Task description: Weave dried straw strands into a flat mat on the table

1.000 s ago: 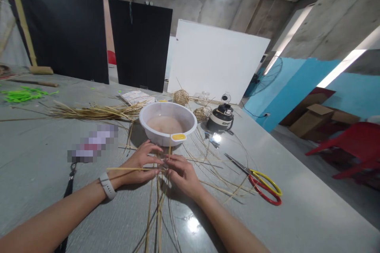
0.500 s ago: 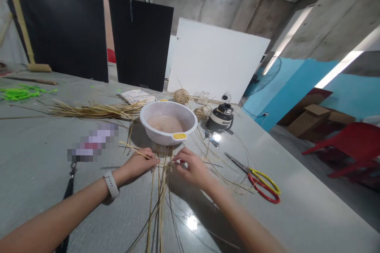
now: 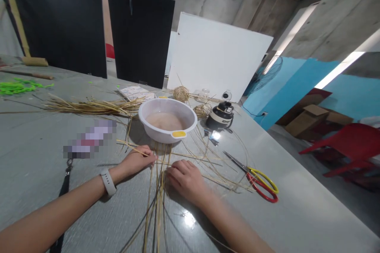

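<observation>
Long thin bamboo strips (image 3: 159,213) run toward me over the grey table, crossed by other strips just in front of the white basin (image 3: 142,120). My left hand (image 3: 137,162), with a pale band on its wrist, pinches a crosswise bamboo strip (image 3: 124,142) at the left of the crossing. Close by on the right, my right hand (image 3: 187,180) rests low with its fingers curled down at the lengthwise strips. Its fingertips are hidden, so what they grip cannot be seen. A crosswise strip (image 3: 204,159) lies beyond its knuckles.
Scissors (image 3: 249,172) with red and yellow handles lie at right. Behind are a strip bundle (image 3: 97,106), woven balls (image 3: 181,93) and a black bottle (image 3: 219,116). A blurred card (image 3: 89,140) on a black strap lies left. Green scraps (image 3: 19,86) are far left.
My right hand has moved down toward me, from raised, pinching fingers to curled fingers low over the strips. My left hand keeps its pinch nearly in place. The view has shifted slightly.
</observation>
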`<state>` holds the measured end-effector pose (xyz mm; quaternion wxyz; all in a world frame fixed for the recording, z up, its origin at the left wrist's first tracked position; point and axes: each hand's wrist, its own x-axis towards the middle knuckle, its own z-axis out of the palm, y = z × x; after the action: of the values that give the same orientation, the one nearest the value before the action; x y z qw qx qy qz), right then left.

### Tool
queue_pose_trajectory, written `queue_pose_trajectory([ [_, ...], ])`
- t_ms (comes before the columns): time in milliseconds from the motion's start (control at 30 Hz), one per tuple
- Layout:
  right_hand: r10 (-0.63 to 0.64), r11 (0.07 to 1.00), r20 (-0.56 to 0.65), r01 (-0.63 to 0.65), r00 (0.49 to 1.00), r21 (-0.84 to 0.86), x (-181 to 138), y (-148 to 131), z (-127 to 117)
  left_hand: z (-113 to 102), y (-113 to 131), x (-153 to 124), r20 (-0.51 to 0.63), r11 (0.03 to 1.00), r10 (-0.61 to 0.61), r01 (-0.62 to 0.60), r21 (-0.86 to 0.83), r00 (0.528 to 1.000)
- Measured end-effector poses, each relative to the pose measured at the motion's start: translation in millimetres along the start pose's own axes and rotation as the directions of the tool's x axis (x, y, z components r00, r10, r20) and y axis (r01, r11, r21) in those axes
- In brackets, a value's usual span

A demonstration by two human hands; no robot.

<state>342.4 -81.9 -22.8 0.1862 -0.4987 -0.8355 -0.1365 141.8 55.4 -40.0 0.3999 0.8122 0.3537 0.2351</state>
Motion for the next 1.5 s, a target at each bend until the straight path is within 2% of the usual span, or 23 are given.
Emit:
queue_pose_trajectory([
  [133, 0.026, 1.000, -0.027, -0.026, 0.999, -0.002, -3.8, 1.9, 2.2, 0.7, 0.3, -0.8, -0.010, 1.000, 0.007, -0.007, -0.010, 1.000],
  [333, 0.161, 0.987, -0.032, -0.161, 0.986, -0.006, -5.6, 10.7, 3.9, 1.5, 5.1, -1.9, -0.025, 0.997, -0.006, 0.008, 0.082, 1.000],
  [633, 0.086, 0.978, 0.020, -0.089, 0.996, 0.187, -4.7, 0.5, -1.8, 3.5, 2.5, -1.3, -0.025, 0.996, 0.006, -0.004, 0.090, 1.000],
  [733, 0.132, 0.968, -0.023, -0.124, 0.991, 0.216, -6.0, -0.7, -4.2, 2.6, 2.5, -1.9, -0.021, 0.996, -0.001, 0.002, 0.084, 1.000],
  [833, 0.147, 0.969, -0.043, -0.136, 0.988, 0.205, -8.1, 0.5, -5.6, 2.0, 3.1, -2.7, -0.018, 0.997, 0.003, -0.001, 0.077, 1.000],
  [967, 0.062, 0.981, 0.010, -0.063, 0.998, 0.186, -8.8, 1.2, -2.9, 3.0, 2.1, -2.3, -0.029, 0.996, -0.001, 0.003, 0.084, 1.000],
  [1167, 0.041, 0.982, 0.048, -0.049, 0.998, 0.180, -6.4, -0.4, -0.5, 4.1, 0.1, -1.3, -0.031, 0.997, 0.012, -0.010, 0.077, 0.999],
  [1500, 0.109, 0.974, 0.036, -0.114, 0.993, 0.196, -8.0, 2.6, -2.9, 4.2, 1.0, -1.5, -0.040, 0.997, -0.021, 0.024, 0.075, 0.999],
])
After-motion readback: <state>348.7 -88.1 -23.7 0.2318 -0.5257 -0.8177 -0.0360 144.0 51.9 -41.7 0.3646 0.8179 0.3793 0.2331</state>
